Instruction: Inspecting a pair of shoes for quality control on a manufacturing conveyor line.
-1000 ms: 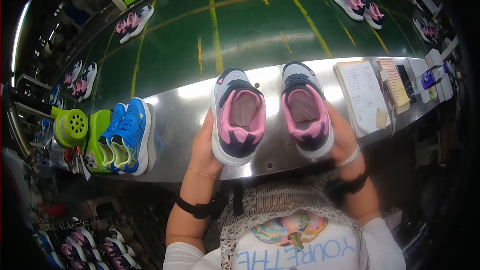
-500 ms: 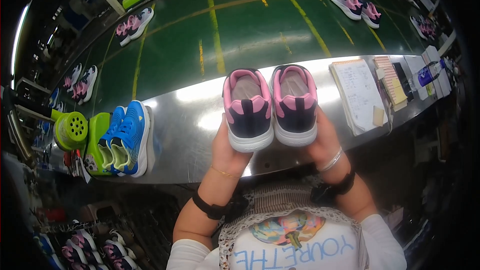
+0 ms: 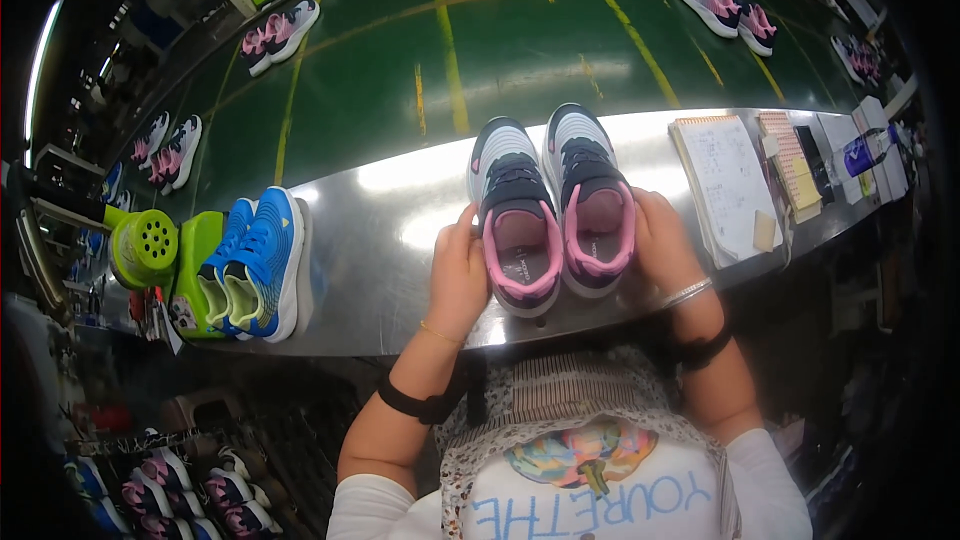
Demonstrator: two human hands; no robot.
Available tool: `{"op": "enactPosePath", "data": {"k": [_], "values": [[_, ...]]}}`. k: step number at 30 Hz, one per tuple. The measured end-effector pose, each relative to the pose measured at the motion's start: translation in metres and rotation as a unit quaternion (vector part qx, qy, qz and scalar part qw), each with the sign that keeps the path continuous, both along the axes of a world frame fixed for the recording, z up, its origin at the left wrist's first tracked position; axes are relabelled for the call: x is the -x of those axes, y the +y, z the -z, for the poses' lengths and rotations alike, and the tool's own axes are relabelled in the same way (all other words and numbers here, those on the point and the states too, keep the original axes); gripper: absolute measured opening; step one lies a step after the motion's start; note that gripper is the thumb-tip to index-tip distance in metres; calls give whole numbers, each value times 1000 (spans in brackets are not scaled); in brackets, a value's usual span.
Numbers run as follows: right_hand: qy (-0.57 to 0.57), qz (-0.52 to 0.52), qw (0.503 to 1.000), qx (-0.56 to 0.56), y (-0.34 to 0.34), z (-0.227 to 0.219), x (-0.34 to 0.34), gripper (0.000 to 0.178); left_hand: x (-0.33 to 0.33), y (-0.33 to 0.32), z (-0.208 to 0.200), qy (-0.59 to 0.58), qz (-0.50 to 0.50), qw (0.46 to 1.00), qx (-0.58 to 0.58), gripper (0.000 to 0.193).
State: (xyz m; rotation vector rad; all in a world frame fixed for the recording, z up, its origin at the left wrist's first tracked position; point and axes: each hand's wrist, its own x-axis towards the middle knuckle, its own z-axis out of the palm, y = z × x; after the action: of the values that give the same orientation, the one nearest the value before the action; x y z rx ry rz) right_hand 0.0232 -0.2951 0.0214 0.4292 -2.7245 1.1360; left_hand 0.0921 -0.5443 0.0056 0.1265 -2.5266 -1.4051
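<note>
A pair of navy, white and pink sneakers is side by side over the metal table edge, toes pointing away from me and pink-lined openings facing up. My left hand (image 3: 461, 262) is closed on the outer side of the left sneaker (image 3: 514, 178). Along the outer side of the right sneaker (image 3: 584, 154), my right hand (image 3: 664, 240) has its grip, with the fingers partly hidden behind the shoe. Whether the soles rest on the metal cannot be told.
A blue sneaker pair (image 3: 268, 260) leans on a lime-green device (image 3: 197, 240) at left. Notebooks (image 3: 722, 180) and a purple-labelled bottle (image 3: 862, 154) lie at right. Beyond is a green belt (image 3: 370, 70) with more pink-navy sneakers (image 3: 710, 2). Shoes on a rack (image 3: 165, 480) stand lower left.
The sneakers have tipped from heels toward me to soles down, so their uppers and insoles now show. Both hands have shifted along the outer sides, still holding them.
</note>
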Motion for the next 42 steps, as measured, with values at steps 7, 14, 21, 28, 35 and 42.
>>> {"op": "enactPosePath", "data": {"k": [7,14,21,28,35,42], "values": [[4,7,1000,6,2,-42,-9,21,-19,-1,-46,75,-28,996,-36,22],[11,0,999,34,8,-40,-16,20,-28,24,-70,158,183,948,208,41],[0,6,998,61,2,-50,-24,20,-34,43,-41,146,127,937,291,45],[92,-227,965,-93,-26,-99,-36,35,-32,34,-43,125,163,938,279,39],[63,-246,935,-248,-53,-82,-40,43,-40,16,-52,189,46,978,70,37],[117,-175,975,-76,-31,-65,-30,44,-63,-10,-25,116,-53,992,-15,25]]}}
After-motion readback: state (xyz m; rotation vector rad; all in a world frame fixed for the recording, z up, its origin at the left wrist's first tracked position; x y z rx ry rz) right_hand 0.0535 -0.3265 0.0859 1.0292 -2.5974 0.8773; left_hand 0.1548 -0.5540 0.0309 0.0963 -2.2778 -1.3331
